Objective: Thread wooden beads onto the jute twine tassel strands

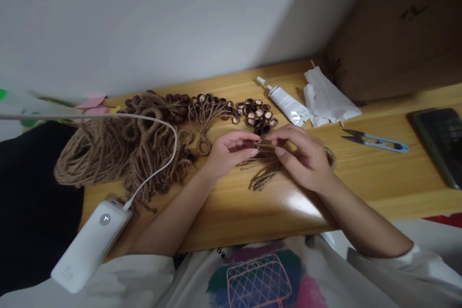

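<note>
Mid-frame, the left hand (pixel 227 154) pinches 1 shell (pixel 257 145) between nearly closed fingers (pixel 242 155), seemingly to steady it where the cord (pixel 267 146) meets it. The right hand (pixel 305 154) curls close about that cord; whether it grips, I cannot tell. Loose shells (pixel 259 113) sit just above, apparently for easy reach; snips (pixel 386 142) lie right on the tabletop (pixel 364 178).

Appears to be a craft workspace: identifiable by wooden desk (pixel 382 173) against plain wall (pixel 144 19), twine (pixel 265 178), squeeze tube (pixel 288 105), snips (pixel 377 140).
</note>
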The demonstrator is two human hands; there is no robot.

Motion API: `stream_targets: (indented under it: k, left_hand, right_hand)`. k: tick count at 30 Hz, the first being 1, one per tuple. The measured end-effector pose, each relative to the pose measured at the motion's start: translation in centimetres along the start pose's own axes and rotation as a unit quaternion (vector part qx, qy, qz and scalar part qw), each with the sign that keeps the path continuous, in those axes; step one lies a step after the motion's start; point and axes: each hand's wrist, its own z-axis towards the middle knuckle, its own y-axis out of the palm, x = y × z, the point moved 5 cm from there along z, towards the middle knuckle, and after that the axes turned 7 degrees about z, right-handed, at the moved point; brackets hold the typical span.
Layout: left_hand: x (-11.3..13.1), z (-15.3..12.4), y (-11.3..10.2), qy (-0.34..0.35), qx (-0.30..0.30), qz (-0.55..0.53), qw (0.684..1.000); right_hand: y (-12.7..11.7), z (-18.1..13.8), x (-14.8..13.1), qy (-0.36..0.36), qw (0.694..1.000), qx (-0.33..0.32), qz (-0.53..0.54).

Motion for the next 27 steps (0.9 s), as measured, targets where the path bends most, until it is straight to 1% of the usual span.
stream_targets:
  k: [4, 11, 20, 27]
  left_hand:
    - [-0.36, 0.11, -0.3, -0.007, 0.015, 0.001, 1.0]
    - [-0.43, 0.12, -0.17, -0.005, 0.01, -0.012, 1.0]
    - [-0.1, 0.11, -0.22, -0.005, 0.027, -0.011, 1.0]
    - [-0.15, 0.19, -0.12, -0.001, 0.02, -0.018, 1.0]
  right_hand:
    - [-0.02, 0.13, -0.4, -0.03, 0.999, -0.012, -0.022]
    - [0.39, 0.07, -0.26, -0.039, 0.998, -0.03, -0.049]
    - [0.76, -0.06, -0.24, -0.07, 0.993, -0.041, -0.084]
    - [0.89, -0.12, -0.09, -0.084, 0.991, -0.048, -0.096]
